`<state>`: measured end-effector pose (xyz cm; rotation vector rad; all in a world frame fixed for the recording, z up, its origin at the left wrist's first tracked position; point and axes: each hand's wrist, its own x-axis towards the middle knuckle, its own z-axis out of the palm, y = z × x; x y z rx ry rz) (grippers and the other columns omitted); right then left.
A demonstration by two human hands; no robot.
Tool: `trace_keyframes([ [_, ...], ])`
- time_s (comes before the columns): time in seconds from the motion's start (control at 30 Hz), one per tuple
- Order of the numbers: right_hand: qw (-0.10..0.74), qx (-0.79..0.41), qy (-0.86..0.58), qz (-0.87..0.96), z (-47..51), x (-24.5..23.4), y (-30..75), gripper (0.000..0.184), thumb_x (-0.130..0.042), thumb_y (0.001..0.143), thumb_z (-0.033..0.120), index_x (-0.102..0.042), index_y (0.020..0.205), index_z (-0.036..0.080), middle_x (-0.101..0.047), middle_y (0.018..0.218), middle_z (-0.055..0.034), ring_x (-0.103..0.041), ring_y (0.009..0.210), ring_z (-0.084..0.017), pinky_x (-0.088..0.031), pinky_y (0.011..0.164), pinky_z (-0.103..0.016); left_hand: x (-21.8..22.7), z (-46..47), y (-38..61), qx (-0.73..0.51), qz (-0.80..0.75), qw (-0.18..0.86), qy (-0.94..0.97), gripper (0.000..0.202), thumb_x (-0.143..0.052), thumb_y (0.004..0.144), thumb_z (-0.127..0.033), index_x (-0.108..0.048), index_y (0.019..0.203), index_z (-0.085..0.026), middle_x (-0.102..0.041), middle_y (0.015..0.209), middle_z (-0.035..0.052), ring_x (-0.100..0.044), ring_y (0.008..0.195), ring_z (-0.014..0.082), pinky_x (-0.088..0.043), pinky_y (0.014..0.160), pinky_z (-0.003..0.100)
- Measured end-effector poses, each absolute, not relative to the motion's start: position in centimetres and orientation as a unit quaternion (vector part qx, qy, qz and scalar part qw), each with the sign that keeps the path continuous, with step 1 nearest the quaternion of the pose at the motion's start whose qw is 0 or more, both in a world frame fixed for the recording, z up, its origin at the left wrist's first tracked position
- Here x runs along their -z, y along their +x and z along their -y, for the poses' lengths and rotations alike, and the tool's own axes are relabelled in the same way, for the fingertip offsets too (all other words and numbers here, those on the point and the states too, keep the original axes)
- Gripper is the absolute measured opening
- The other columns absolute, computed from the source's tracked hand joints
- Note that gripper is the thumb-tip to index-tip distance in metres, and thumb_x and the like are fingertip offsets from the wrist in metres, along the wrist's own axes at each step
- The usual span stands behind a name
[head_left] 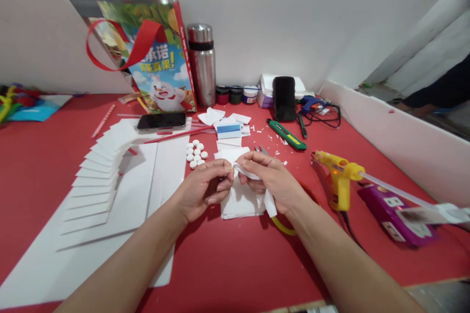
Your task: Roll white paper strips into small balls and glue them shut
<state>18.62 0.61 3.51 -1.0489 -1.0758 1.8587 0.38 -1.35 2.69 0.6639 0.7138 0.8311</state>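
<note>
My left hand (208, 183) and my right hand (266, 176) meet over a stack of white paper sheets (242, 203). Between them is a thin, twisted piece of white tissue (249, 172). My right hand is closed round it, and a loose end hangs below the palm. The fingertips of my left hand pinch its other end. Scissors (284, 227) lie partly hidden under my right hand and forearm; their grey tips and yellow-and-red handles show. Round white pieces (196, 152) sit in a cluster just beyond my left hand.
A stepped white card structure (99, 176) stands at left on a white board (40, 269). At right lie a yellow glue gun (340, 181), a purple power strip (398, 215) and a green cutter knife (286, 134). A steel flask (203, 66) and gift bag (165, 63) stand behind.
</note>
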Motion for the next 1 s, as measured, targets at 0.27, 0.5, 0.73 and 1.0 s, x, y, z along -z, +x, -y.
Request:
trace_keyframes([
  [0.27,0.363,-0.714,-0.404,0.442,-0.7,-3.5,18.6,0.029,-0.081,0.079,0.04,-0.066,0.076,0.015,-0.068,0.07,-0.0001,-0.035,0.043,-0.002,-0.018,0.043,-0.022,-2.9,1.2,0.3,-0.395,-0.319,0.81,0.293,0.021,-0.056,0.092,-0.019,-0.058,0.072,-0.012,-0.045,0.057,-0.0036,-0.032,0.037,0.0003,-0.018,0.037,0.013],
  [0.5,0.369,-0.7,-0.409,0.454,-0.5,-3.7,18.5,0.024,-0.079,0.079,0.036,-0.067,0.078,0.016,-0.07,0.073,-0.0007,-0.046,0.047,-0.004,-0.03,0.046,-0.021,-2.9,1.3,0.4,-0.39,-0.326,0.806,0.303,0.02,-0.056,0.091,-0.02,-0.059,0.072,-0.013,-0.043,0.056,-0.0047,-0.029,0.037,0.0008,-0.017,0.037,0.015],
  [0.73,0.409,-0.569,-0.472,0.535,0.1,-3.3,17.8,0.014,-0.068,0.082,0.027,-0.063,0.074,0.017,-0.061,0.06,0.0041,-0.045,0.046,-0.006,-0.035,0.048,-0.022,-2.5,1.8,1.4,-0.398,-0.435,0.679,0.438,0.022,-0.054,0.094,-0.027,-0.055,0.074,-0.017,-0.034,0.055,-0.0072,-0.027,0.043,0.0053,-0.02,0.041,0.019],
  [1.0,0.398,-0.478,-0.489,0.612,0.9,-3.1,17.6,0.013,-0.064,0.089,0.024,-0.065,0.078,0.018,-0.062,0.06,0.0031,-0.057,0.051,-0.009,-0.043,0.053,-0.023,-2.4,1.9,0.9,-0.329,-0.528,0.322,0.714,0.026,-0.044,0.1,-0.027,-0.052,0.077,-0.018,-0.052,0.071,-0.0019,-0.049,0.066,0.0127,-0.034,0.062,0.027],
])
